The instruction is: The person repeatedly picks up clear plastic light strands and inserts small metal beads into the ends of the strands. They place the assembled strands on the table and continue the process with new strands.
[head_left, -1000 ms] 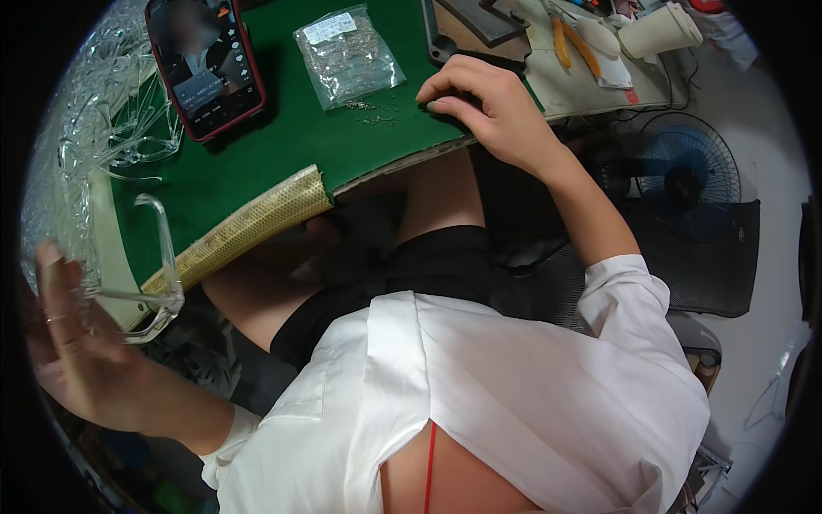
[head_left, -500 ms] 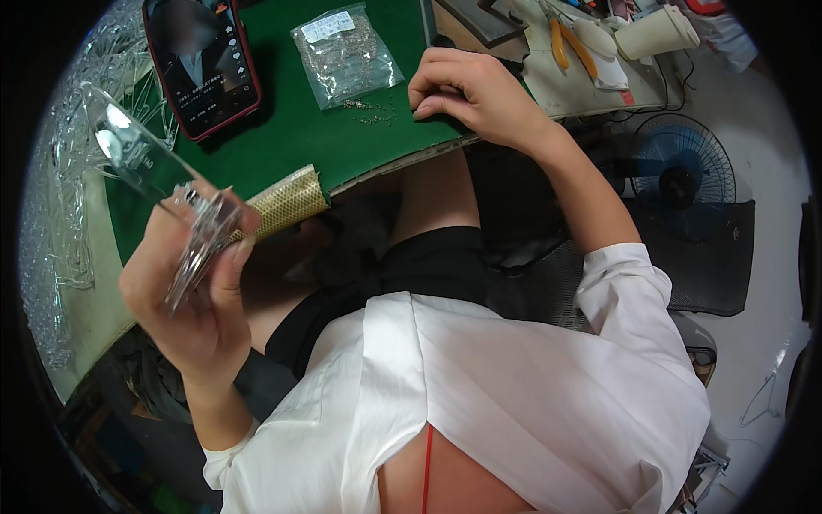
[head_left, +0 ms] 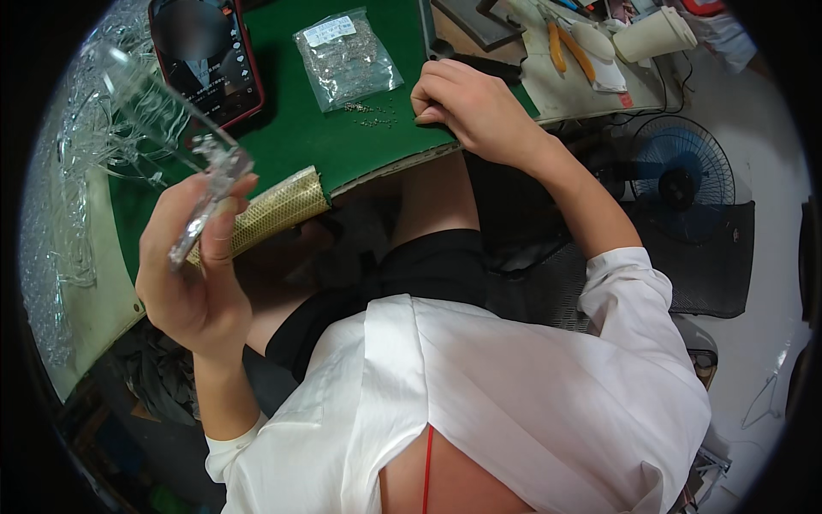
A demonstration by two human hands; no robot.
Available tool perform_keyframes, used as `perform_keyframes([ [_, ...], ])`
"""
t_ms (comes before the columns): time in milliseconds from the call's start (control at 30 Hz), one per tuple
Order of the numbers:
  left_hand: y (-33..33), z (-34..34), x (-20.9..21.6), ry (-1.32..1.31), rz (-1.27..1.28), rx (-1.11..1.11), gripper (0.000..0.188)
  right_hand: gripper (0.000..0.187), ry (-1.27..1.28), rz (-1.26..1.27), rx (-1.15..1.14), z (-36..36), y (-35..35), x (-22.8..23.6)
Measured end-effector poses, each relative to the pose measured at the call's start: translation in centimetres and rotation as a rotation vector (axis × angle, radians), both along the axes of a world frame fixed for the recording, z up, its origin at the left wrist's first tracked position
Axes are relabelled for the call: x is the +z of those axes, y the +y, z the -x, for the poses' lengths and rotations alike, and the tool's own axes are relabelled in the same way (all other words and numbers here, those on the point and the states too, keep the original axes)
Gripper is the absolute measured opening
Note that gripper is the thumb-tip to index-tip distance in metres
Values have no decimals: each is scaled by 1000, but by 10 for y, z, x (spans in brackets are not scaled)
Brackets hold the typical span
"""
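My left hand (head_left: 190, 274) is raised over the near left edge of the table, its fingers closed around a clear plastic eyeglasses frame (head_left: 224, 164). The frame is tilted and slightly blurred, and one lens side reaches up toward the phone. My right hand (head_left: 462, 104) rests at the front edge of the green mat (head_left: 282, 128) with its fingers curled in; whatever they may hold is hidden. Just left of those fingers lie scattered tiny metal pieces (head_left: 372, 120), too small to name surely. Behind them sits a clear zip bag (head_left: 349, 62) filled with similar small pieces.
A phone (head_left: 210, 64) in a red case lies at the back left, beside a heap of clear plastic frames (head_left: 68, 206). A gold mesh roll (head_left: 278, 206) sticks out from the table edge. Orange-handled pliers (head_left: 572, 51), a cup (head_left: 655, 36) and a fan (head_left: 682, 180) are at right.
My left hand has turned and shifted slightly right with the eyeglasses frame, which now tilts differently. My right hand has lowered a little, its fingers still curled.
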State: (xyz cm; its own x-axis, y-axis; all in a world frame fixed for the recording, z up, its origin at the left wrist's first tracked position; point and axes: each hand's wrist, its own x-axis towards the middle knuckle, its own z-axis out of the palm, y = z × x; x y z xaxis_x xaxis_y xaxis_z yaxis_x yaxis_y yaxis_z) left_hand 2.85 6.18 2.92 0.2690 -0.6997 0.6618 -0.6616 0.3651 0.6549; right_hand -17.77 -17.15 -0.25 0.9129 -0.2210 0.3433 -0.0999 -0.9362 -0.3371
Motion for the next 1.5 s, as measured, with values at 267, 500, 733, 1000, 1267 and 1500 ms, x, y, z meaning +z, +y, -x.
perform_keyframes([
  [267, -33, 26, -5, 66, 107, -137, 42, 11, -83, -232, -65, 2, -1, -2],
  [500, -35, 24, -3, -50, 17, -245, 24, 9, -25, -68, -79, 2, 1, -1],
  [733, -39, 26, -2, -107, 28, -224, 25, 12, -3, 140, -43, 2, 11, 0],
  [1000, -43, 31, -5, -95, 30, -204, 22, 11, 19, 79, -24, 4, 7, -2],
  [1267, -42, 31, -5, -41, 9, -211, 21, 12, -23, -218, -61, 5, 1, 7],
  [1500, -61, 42, -6, -1, 83, -300, 44, 6, -393, -380, 150, 7, 15, 63],
])
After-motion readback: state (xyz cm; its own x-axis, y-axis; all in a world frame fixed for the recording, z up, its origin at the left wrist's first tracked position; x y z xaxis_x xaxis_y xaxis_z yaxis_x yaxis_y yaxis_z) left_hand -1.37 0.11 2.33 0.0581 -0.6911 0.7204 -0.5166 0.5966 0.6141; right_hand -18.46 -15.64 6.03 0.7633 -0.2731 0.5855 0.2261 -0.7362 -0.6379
